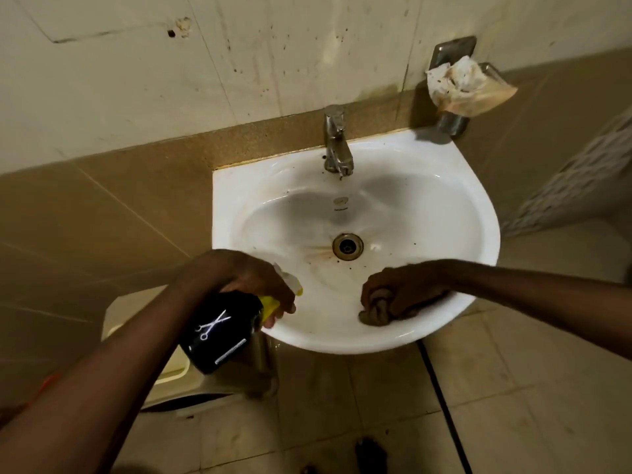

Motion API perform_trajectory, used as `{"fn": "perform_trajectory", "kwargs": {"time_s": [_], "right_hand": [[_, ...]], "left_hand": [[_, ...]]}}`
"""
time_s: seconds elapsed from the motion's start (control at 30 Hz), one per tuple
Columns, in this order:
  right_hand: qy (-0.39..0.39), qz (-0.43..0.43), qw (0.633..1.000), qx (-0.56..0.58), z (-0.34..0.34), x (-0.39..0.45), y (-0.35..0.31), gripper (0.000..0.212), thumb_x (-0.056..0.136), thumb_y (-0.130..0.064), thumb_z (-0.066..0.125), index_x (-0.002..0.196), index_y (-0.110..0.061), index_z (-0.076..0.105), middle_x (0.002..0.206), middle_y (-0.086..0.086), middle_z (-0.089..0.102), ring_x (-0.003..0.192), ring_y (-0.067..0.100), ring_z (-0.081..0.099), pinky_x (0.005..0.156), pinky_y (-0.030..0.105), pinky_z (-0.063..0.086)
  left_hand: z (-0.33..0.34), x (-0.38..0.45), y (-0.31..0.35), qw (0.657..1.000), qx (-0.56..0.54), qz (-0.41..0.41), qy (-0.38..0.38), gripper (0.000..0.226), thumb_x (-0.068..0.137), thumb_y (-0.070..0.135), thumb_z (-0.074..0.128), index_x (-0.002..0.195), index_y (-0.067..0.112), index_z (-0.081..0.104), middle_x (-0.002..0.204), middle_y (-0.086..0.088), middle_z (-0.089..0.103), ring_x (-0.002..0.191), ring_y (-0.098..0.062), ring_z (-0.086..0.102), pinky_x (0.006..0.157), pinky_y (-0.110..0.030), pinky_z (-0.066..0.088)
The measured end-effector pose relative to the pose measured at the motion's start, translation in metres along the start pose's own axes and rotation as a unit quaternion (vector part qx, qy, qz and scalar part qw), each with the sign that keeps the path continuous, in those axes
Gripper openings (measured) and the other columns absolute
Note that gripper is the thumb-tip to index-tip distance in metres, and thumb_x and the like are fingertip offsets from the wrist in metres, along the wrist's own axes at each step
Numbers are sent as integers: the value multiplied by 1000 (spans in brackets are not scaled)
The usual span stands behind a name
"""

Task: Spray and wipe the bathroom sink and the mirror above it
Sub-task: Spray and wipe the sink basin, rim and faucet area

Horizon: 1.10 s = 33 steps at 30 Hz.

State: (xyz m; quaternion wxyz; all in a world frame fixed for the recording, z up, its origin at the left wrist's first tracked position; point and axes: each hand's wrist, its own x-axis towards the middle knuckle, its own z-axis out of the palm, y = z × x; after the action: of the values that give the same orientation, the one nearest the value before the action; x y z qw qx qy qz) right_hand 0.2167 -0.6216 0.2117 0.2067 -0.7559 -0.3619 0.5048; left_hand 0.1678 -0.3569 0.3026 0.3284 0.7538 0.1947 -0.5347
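Nearest, the left hand (236,278) grips a black spray bottle (219,331) at the sink's (478,213) near-left rim, its long axis tilted, nozzle aimed up-right into the basin. Beside it, the right hand (403,290) is clenched on a bunched brown cloth (374,311) pressed against the near rim. Looks like the sink-spraying step; next, I'd judge, comes wiping toward the stained drain (347,247). Beyond, the tap (337,142); no mirror in view.

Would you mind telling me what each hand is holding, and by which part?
The left hand grips the black spray bottle at its yellow trigger head; the right hand holds a bunched brown cloth against the sink.
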Motion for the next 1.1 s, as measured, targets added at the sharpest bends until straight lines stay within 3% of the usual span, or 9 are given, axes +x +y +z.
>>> {"fn": "perform_trajectory", "kwargs": {"time_s": [0.1,0.2,0.27,0.4,0.53,0.73,0.87,1.0,1.1], "right_hand": [[101,89,983,-124,3,2,17,26,80,-32,58,103,-43,52,100,-17,50,96,14,48,86,36,42],[154,117,977,-88,10,5,20,21,78,-40,61,99,-40,58,95,-19,53,95,13,49,83,35,39],[146,85,986,-11,15,10,13,20,75,-39,63,95,-40,59,95,-20,59,93,10,55,84,34,44],[110,33,990,79,16,19,1,28,81,-17,66,107,-27,61,100,-11,62,88,9,59,78,27,51],[66,0,985,158,14,21,-5,33,84,-6,62,115,-17,59,106,-1,62,89,14,61,74,26,52],[30,-69,986,147,28,54,-44,39,88,3,52,124,-14,49,104,-8,55,84,-5,56,73,17,45],[260,-43,964,-34,32,126,-67,46,85,-21,49,128,-4,46,122,15,49,110,31,48,86,37,35],[422,77,894,132,13,180,-85,57,82,-30,62,132,-19,38,130,10,37,121,33,36,98,46,31],[506,109,840,164,0,194,-83,40,89,-38,51,121,-18,43,124,14,41,114,34,38,93,46,33]], "left_hand": [[3,-2,27,978,197,41,45,13,84,16,68,89,4,65,69,-5,61,62,-19,58,61,-25,48],[5,-1,35,950,288,115,29,9,81,18,69,86,12,65,81,-4,63,76,-20,57,75,-31,49],[13,-1,36,941,312,130,21,12,80,17,70,90,12,66,90,-9,68,79,-21,59,80,-36,52],[29,2,38,938,330,101,36,29,80,16,68,107,15,59,90,-8,65,63,-15,54,62,-24,46],[29,5,35,896,435,63,59,44,81,24,65,123,15,56,100,-6,72,82,-18,62,75,-28,48],[-3,8,18,809,547,27,214,45,85,34,57,128,20,57,126,-4,60,111,-23,61,83,-29,45],[-21,18,12,798,516,12,312,44,86,44,51,121,20,61,122,-5,62,109,-26,62,83,-32,47],[-20,28,14,815,418,50,398,47,86,57,47,110,22,64,113,-10,67,101,-28,63,71,-30,41],[-15,33,16,829,411,63,374,44,89,53,45,117,23,62,114,-9,66,103,-27,62,73,-29,43]]}}
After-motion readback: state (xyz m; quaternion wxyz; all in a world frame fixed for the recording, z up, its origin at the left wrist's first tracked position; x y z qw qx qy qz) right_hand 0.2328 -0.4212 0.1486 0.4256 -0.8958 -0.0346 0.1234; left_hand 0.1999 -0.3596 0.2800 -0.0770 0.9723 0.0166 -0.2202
